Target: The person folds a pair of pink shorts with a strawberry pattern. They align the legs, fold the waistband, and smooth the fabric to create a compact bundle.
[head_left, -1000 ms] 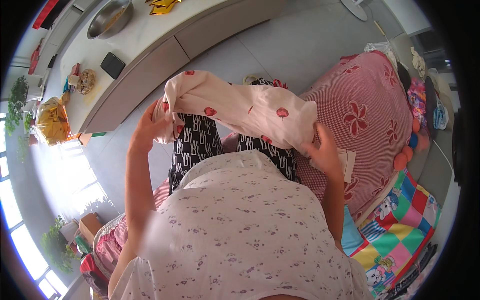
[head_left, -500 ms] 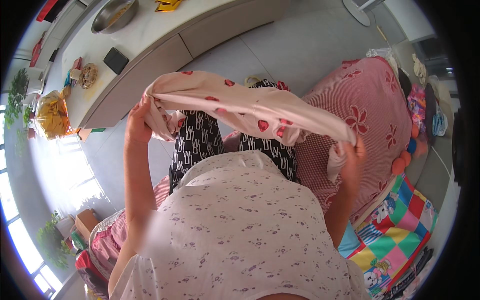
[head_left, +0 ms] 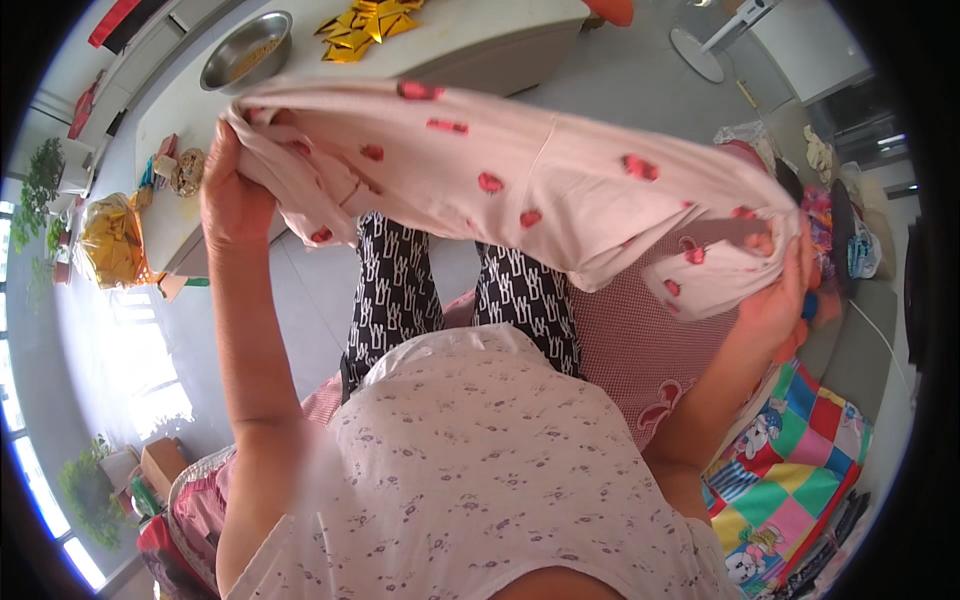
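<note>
A pale pink garment with red strawberry-like prints [head_left: 450,150] hangs stretched out in a wide band above my lap. My left hand [head_left: 235,185] grips its left end, fingers curled into the cloth. My right hand [head_left: 775,290] is closed on the other end, where folded cloth forms a loop, with fingertips showing inside. Below the garment are my legs in black patterned trousers [head_left: 390,290], resting by the pink checked cover [head_left: 650,360] of the seat.
Ahead is a pale counter [head_left: 480,25] with a steel bowl [head_left: 245,50] and gold foil pieces [head_left: 365,25]. A multicoloured checked cloth [head_left: 800,450] lies at right, near a white pedestal stand [head_left: 695,55]. Cardboard boxes [head_left: 160,460] and plants stand at lower left.
Both hands have moved apart and outward, the left also upward, spreading the garment from a bunched shape into a longer, wider band that now rises higher in the view.
</note>
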The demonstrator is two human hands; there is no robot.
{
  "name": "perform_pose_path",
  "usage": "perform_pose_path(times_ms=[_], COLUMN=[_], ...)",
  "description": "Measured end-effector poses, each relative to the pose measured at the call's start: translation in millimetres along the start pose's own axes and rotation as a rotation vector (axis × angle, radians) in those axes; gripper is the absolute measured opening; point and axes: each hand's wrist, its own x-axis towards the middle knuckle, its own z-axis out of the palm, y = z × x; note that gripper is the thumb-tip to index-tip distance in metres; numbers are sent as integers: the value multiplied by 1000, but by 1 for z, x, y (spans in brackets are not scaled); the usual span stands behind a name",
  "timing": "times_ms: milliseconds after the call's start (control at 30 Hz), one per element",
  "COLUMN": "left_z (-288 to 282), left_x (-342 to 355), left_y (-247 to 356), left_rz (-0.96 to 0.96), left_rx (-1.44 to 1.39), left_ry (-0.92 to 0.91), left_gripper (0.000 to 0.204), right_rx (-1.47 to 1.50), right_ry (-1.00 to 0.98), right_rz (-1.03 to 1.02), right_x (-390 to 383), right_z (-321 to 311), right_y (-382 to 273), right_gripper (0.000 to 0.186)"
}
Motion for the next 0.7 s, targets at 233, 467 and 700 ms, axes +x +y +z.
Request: perform_pose_path(times_ms=[233,467,700], left_z=[82,79,95], left_x=[36,12,-12], left_y=[79,105,115], left_rz=[396,445,542], left_rx=[77,54,285], left_ry=[-27,-230,57], left_gripper=[40,39,43], right_rx=[111,117,211], right_ry=[-23,118,101], right_rz=[-349,-238,-170], right_x=[61,54,29], right_z=[17,23,13], right_y=[-89,-96,-111], right_gripper=[43,41,39])
